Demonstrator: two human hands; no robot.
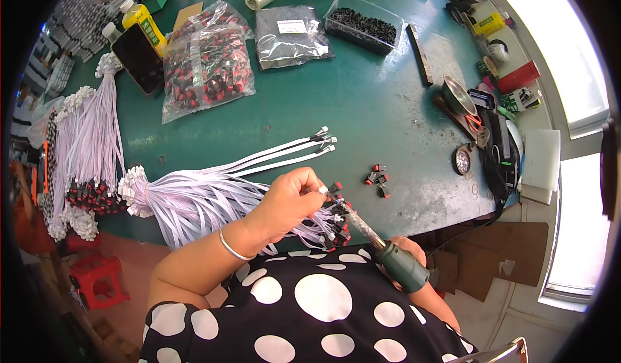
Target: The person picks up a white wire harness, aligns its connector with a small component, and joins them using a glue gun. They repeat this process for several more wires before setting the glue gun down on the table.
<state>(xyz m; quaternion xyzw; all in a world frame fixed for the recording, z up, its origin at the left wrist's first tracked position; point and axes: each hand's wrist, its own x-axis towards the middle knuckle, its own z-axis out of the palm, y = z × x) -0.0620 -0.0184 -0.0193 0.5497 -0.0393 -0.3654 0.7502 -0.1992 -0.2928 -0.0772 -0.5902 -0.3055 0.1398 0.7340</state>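
cable bundle (194,198) left of loose connectors (377,179), bagged parts (206,62) behind

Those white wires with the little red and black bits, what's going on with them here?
A person sits at a green workbench. Their left hand pinches the end of a white ribbon wire with a small red-and-black connector at its tip. The right hand, mostly hidden, grips a green-handled soldering iron whose tip points at that connector. A few loose connectors lie on the bench, and bags of parts sit farther back.
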